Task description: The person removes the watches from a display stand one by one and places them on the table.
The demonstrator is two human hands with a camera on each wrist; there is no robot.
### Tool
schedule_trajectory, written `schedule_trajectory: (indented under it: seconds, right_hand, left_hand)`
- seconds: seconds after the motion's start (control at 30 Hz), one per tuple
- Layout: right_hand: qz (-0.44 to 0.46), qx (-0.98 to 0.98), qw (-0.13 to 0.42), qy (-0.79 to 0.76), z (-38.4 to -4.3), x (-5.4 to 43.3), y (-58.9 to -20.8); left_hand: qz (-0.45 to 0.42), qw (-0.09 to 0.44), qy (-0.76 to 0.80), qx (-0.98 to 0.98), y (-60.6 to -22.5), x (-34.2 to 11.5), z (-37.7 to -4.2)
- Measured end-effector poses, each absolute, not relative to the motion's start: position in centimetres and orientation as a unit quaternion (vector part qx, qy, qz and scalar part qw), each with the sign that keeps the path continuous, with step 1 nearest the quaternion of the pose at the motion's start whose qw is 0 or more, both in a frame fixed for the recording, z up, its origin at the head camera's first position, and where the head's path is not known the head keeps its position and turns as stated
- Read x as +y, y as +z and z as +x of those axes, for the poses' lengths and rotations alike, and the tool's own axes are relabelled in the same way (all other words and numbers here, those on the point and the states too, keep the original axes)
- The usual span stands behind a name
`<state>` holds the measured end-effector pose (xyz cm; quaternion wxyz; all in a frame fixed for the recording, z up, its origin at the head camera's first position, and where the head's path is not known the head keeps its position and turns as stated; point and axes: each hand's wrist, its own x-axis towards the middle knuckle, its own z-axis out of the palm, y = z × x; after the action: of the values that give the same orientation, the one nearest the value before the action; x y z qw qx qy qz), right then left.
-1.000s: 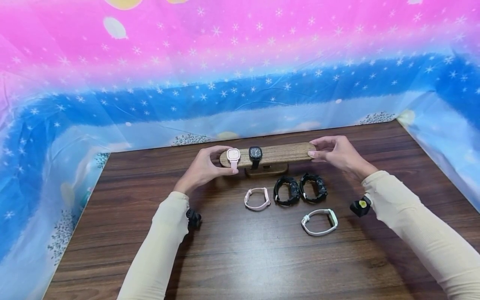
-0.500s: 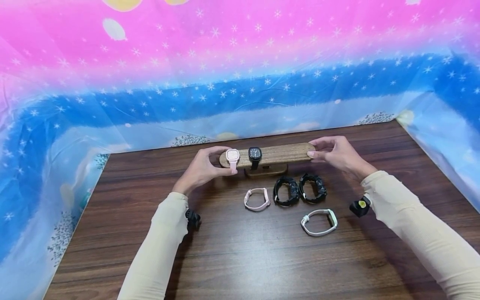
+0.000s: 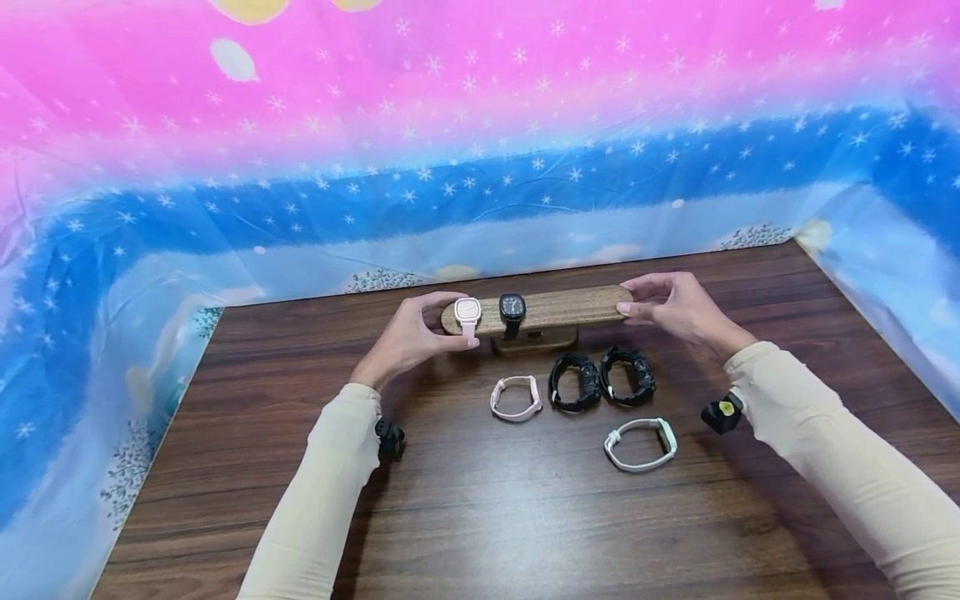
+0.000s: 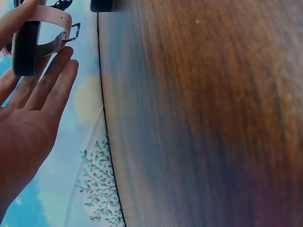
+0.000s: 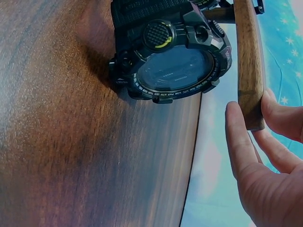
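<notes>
A wooden watch stand (image 3: pixel 573 308) with a long bar on a low base stands near the table's back. My left hand (image 3: pixel 408 337) grips the bar's left end, thumb in front by a pink square watch (image 3: pixel 467 311) strapped round it. Beside that is a black square watch (image 3: pixel 512 308), also on the bar. My right hand (image 3: pixel 678 310) pinches the bare right end; the right wrist view shows thumb and fingers on either side of the bar (image 5: pixel 251 71). From the left wrist, the pink strap (image 4: pixel 52 16) and its buckle appear behind the bar end.
In front of the stand lie a pink band (image 3: pixel 515 398), two chunky black watches (image 3: pixel 574 383) side by side, and a white band (image 3: pixel 641 445). The dark wooden table (image 3: pixel 480 525) ends at a printed snowflake cloth (image 3: pixel 420 179) behind and on both sides.
</notes>
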<state>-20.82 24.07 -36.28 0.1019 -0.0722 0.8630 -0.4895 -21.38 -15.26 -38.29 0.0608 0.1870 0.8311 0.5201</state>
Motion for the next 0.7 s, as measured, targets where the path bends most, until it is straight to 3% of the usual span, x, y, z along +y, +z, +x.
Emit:
schedule_trajectory:
  seconds: [0.7]
  right_hand:
    - [-0.071,0.855,0.105,-0.503,-20.85,24.03,-36.44]
  left_hand:
    - [0.182,0.075,0.54,0.818,-38.37,-15.51,-21.35]
